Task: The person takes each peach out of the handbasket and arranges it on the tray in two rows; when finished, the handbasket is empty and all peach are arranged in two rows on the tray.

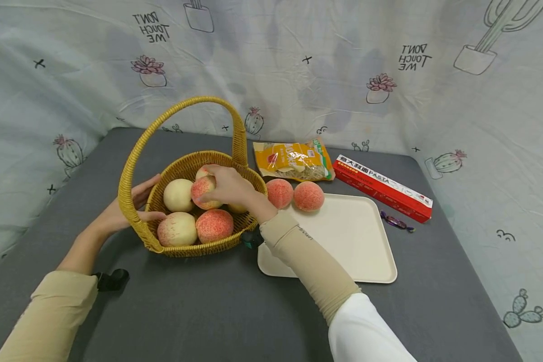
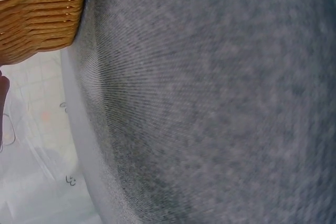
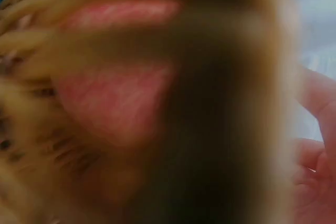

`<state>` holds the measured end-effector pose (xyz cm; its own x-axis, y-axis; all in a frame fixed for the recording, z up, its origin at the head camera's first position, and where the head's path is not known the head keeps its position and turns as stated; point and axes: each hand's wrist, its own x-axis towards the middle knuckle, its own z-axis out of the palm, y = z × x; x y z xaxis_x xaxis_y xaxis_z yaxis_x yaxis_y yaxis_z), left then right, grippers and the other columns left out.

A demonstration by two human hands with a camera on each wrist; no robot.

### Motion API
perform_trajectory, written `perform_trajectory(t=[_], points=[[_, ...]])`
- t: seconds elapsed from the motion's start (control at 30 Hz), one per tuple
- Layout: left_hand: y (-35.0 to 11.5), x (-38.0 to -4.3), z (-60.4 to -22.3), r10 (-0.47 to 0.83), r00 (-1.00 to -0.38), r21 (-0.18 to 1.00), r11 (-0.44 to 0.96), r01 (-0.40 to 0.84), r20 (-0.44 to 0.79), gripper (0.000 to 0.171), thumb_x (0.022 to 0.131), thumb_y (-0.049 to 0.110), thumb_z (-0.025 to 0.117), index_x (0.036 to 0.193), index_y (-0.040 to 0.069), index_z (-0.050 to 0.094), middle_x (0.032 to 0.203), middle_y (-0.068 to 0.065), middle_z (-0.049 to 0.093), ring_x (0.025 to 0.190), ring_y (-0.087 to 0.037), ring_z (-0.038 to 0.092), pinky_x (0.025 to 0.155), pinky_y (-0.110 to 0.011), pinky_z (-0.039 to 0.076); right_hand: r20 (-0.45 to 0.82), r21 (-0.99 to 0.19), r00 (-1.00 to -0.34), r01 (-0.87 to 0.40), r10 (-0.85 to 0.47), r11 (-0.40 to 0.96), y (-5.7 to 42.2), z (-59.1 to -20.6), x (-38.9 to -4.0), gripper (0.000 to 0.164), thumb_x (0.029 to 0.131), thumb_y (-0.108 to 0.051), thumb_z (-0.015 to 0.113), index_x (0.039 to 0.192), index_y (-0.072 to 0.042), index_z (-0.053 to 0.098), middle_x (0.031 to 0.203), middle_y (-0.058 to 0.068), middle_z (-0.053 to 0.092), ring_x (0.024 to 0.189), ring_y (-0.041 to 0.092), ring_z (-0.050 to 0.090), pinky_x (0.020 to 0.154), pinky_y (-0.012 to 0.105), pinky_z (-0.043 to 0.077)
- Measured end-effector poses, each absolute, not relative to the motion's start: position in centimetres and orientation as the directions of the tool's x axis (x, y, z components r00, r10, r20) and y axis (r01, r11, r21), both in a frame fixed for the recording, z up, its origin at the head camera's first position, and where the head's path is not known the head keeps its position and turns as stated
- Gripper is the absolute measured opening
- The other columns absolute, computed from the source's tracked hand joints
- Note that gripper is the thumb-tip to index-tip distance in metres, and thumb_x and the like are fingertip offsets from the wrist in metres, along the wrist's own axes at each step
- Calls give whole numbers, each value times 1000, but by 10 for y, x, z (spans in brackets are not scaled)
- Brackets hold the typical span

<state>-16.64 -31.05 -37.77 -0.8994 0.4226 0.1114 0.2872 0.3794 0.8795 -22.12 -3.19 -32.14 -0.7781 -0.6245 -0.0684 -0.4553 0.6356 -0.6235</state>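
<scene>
My left hand (image 1: 128, 207) grips the left side of the yellow wicker basket (image 1: 194, 250), thumb over the rim and fingers along its outer side. The left wrist view catches only the basket wall (image 2: 42, 24) and a sliver of finger. Inside the basket, my right hand (image 1: 231, 187) holds a red-and-cream peach (image 1: 201, 193) between thumb and fingers. Around it lie a pale peach (image 1: 178, 195), a blushed peach (image 1: 176, 230) and a red peach (image 1: 214, 226); others are partly hidden by the hand. Blurred wicker and a red peach (image 3: 115, 98) fill the right wrist view.
Right of the basket is a cream tray (image 1: 344, 241), with two red peaches (image 1: 308, 196) at its far left corner. Behind stand a yellow food bag (image 1: 294, 160) and a red pasta box (image 1: 382, 188). A purple wrapped candy (image 1: 395, 221) lies beside the tray. The basket handle (image 1: 138, 146) arches high.
</scene>
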Motion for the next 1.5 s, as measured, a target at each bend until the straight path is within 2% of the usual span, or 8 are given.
perform_trajectory(t=[0.1,0.2,0.33,0.43,0.73,1.0,1.2,1.5], points=[[-312,-166,-378,423,-900,876,388,286,107,93,84,-6,72,157,9,16,159,-24,11,140,-10,31,93,-6,34,-105,-558,-758,-491,-644,669,-41,-322,-222,87,85,-40,75,152,-4,32,154,9,36,142,23,31,111,32,31],[-312,-165,-377,424,-899,874,392,288,106,93,84,-6,72,157,9,16,158,-24,12,140,-10,31,93,-6,34,-129,-468,-747,-534,-652,704,-46,-323,-222,81,86,-40,74,149,-4,38,153,8,38,139,22,36,109,34,34],[-311,-165,-377,430,-895,876,381,296,116,92,84,-6,72,156,7,17,158,-26,12,138,-4,32,94,-6,34,-82,-398,-765,-562,-639,725,-44,-319,-219,65,83,-37,75,136,-7,54,133,8,56,111,22,57,94,36,45],[-310,-166,-377,435,-891,878,367,307,130,92,83,-8,72,156,5,18,157,-27,12,138,-5,32,95,-6,34,-34,-357,-772,-583,-634,729,-42,-314,-216,61,79,-35,76,130,-7,59,121,8,61,96,20,58,85,35,47],[-308,-166,-374,430,-898,873,400,278,89,93,84,-3,73,157,9,15,159,-24,10,142,-38,23,94,-5,33,57,-240,-791,-604,-610,760,-26,-305,-205,55,74,-43,79,117,-11,70,101,4,62,89,18,59,79,34,48],[-310,-165,-371,422,-904,873,410,263,74,95,84,-3,73,157,9,14,159,-23,9,141,-43,21,93,-4,33,118,-414,-819,-555,-562,722,-14,-312,-200,69,71,-42,83,130,-10,64,124,8,61,107,21,58,89,36,48],[-309,-165,-369,417,-906,874,408,263,78,94,84,-3,73,157,8,14,159,-24,10,141,-42,22,93,-4,33,195,-565,-840,-518,-506,642,1,-323,-198,72,71,-36,86,132,-8,61,130,6,62,116,21,57,94,32,47],[-308,-167,-371,416,-905,867,417,272,83,95,83,-3,73,157,9,14,158,-25,12,140,-41,24,93,-5,33,211,-749,-871,-436,-443,500,20,-334,-195,66,70,-27,89,128,-7,65,118,10,68,100,20,65,81,25,51]])
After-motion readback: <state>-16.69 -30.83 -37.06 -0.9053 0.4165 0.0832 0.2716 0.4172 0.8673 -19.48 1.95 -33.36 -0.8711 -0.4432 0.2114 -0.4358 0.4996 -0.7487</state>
